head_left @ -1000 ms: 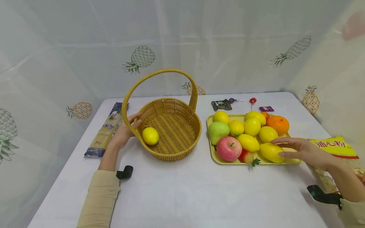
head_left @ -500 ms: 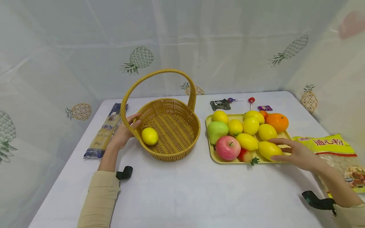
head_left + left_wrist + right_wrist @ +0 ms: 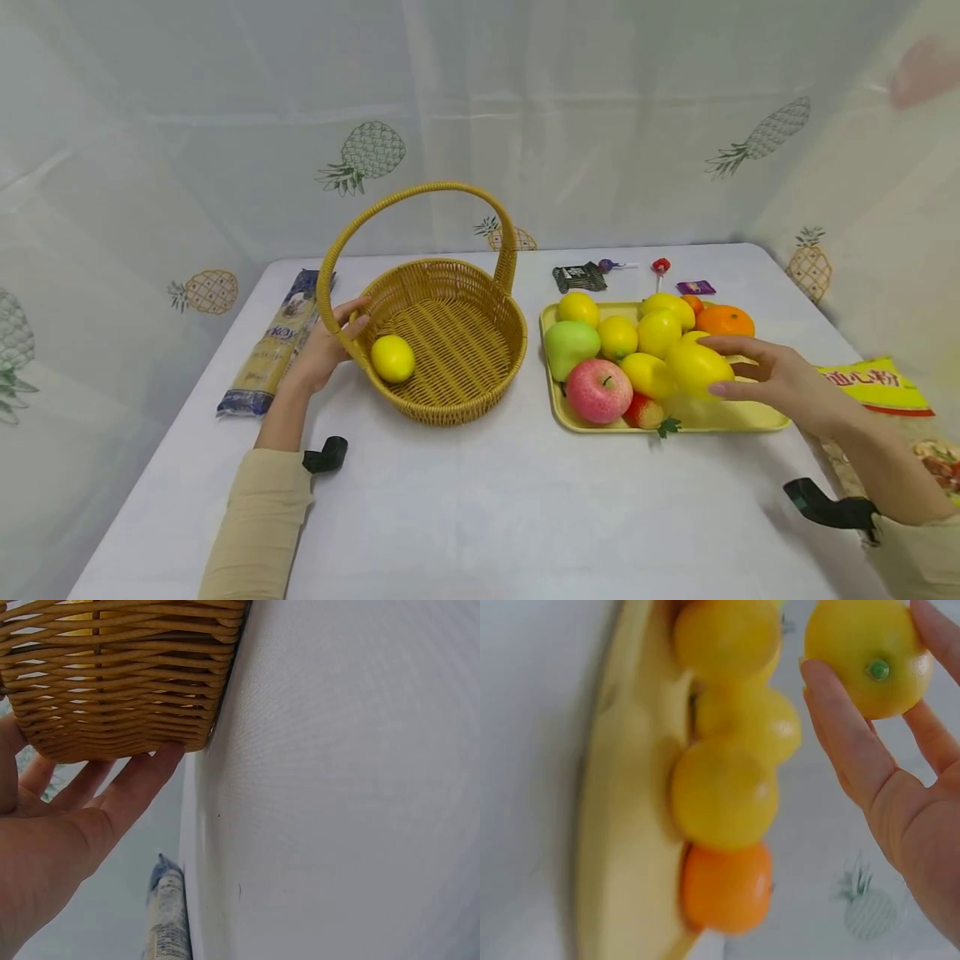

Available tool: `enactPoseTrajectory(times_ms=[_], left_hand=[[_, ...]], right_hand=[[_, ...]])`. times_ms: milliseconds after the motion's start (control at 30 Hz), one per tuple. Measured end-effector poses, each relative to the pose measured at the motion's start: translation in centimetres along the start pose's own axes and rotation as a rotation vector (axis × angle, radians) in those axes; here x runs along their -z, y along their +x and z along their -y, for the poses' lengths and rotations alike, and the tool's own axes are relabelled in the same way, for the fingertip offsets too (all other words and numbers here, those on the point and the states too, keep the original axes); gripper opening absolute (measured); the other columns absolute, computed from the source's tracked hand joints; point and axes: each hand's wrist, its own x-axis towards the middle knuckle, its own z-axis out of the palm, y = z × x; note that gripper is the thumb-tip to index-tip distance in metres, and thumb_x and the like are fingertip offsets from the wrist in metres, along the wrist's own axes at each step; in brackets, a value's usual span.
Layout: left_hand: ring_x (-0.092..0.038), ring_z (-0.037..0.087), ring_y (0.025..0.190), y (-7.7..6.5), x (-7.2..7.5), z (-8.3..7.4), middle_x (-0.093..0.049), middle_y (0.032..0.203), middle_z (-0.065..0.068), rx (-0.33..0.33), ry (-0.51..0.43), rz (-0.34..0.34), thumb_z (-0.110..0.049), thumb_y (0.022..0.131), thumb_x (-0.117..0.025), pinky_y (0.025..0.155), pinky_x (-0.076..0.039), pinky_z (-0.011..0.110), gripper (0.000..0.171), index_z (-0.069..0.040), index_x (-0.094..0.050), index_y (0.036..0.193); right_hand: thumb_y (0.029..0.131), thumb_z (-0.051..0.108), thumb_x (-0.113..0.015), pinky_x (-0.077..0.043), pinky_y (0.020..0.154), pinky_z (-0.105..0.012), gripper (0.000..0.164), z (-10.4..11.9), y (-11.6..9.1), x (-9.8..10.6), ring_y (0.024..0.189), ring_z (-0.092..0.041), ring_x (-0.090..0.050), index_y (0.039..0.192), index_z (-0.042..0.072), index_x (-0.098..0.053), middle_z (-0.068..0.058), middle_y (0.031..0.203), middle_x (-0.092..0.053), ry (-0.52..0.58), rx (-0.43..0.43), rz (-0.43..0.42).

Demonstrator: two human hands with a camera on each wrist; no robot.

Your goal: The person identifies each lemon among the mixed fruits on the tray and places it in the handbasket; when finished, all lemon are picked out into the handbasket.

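Observation:
In the head view my right hand (image 3: 795, 387) pinches a yellow lemon (image 3: 699, 369) between thumb and fingers, above the right part of the yellow tray (image 3: 757, 417). The right wrist view shows the green tip of that lemon (image 3: 877, 670) and the fingers around it. My left hand (image 3: 324, 350) grips the left side of a wicker basket (image 3: 465, 408) near the handle's foot; its fingers press the woven outer wall in the left wrist view. One lemon (image 3: 393, 358) lies inside the basket at the left. The tray bears an apple (image 3: 598, 390), a green pear (image 3: 572, 343), a strawberry (image 3: 643, 412) and several lemons.
An orange (image 3: 725, 322) sits at the tray's back right. Behind the tray lie a dark wrapped packet (image 3: 580, 277), two lollipops (image 3: 661, 267) and a purple sweet (image 3: 696, 287). A pasta packet (image 3: 273, 346) lies left of the basket, a macaroni bag (image 3: 877, 387) at far right.
My right hand has closed on the lemon at the tray's front right and raised it up and slightly left, off the tray. The left hand and the basket have stayed in place.

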Motion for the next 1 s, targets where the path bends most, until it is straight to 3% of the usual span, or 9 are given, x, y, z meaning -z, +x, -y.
enactPoseTrajectory(times_ms=[200,367,533,667,867,1000], left_hand=[[-0.034,0.041,0.133,0.0,0.1,0.0,-0.021,0.156,0.019,0.004,-0.034,0.006,-0.026,0.103,-0.048,0.079,-0.049,0.023,0.059,-0.005,-0.025,0.153],[-0.032,0.04,0.135,0.1,0.1,0.2,-0.019,0.157,0.017,0.003,-0.027,0.011,-0.025,0.103,-0.048,0.081,-0.049,0.026,0.058,-0.006,-0.025,0.153],[-0.036,0.04,0.132,0.3,0.1,0.2,-0.023,0.156,0.017,-0.007,-0.02,0.0,-0.028,0.103,-0.049,0.084,-0.05,0.029,0.058,-0.006,-0.027,0.153],[-0.038,0.04,0.131,0.4,0.1,0.1,-0.026,0.155,0.016,-0.006,-0.028,-0.007,-0.029,0.103,-0.049,0.084,-0.05,0.03,0.058,-0.006,-0.029,0.152],[-0.04,0.04,0.13,0.4,0.1,0.1,-0.027,0.155,0.016,-0.005,-0.027,-0.014,-0.029,0.102,-0.05,0.084,-0.05,0.031,0.059,-0.006,-0.03,0.152],[-0.041,0.039,0.129,0.4,0.2,0.3,-0.028,0.154,0.015,0.001,-0.025,-0.013,-0.03,0.102,-0.051,0.084,-0.051,0.031,0.059,-0.007,-0.03,0.152]], right_hand=[[0.094,0.019,-0.065,-0.05,0.084,-0.022,0.057,4.7,3.5,-1.7,0.119,-0.041,-0.049,0.146,0.013,-0.042,-0.012,0.145,-0.037,0.093,0.106,0.047],[0.093,0.022,-0.068,-0.05,0.087,-0.028,0.059,9.0,6.9,-4.6,0.12,-0.034,-0.051,0.145,0.015,-0.043,-0.009,0.141,-0.045,0.227,0.143,0.094],[0.089,0.026,-0.072,-0.051,0.089,-0.04,0.061,12.4,9.7,-8.4,0.118,-0.029,-0.055,0.144,0.021,-0.046,-0.007,0.14,-0.046,0.375,0.134,0.198],[0.086,0.029,-0.075,-0.051,0.089,-0.041,0.06,14.4,11.7,-11.6,0.113,-0.025,-0.058,0.14,0.024,-0.05,-0.004,0.136,-0.05,0.413,0.124,0.287],[0.087,0.019,-0.074,-0.051,0.088,-0.046,0.056,16.7,14.5,-15.7,0.098,-0.031,-0.063,0.138,0.017,-0.052,-0.012,0.134,-0.049,0.463,0.069,0.372],[0.087,0.011,-0.074,-0.05,0.088,-0.048,0.055,17.9,15.7,-17.7,0.098,-0.03,-0.063,0.137,0.012,-0.053,-0.017,0.133,-0.046,0.471,0.015,0.434]])
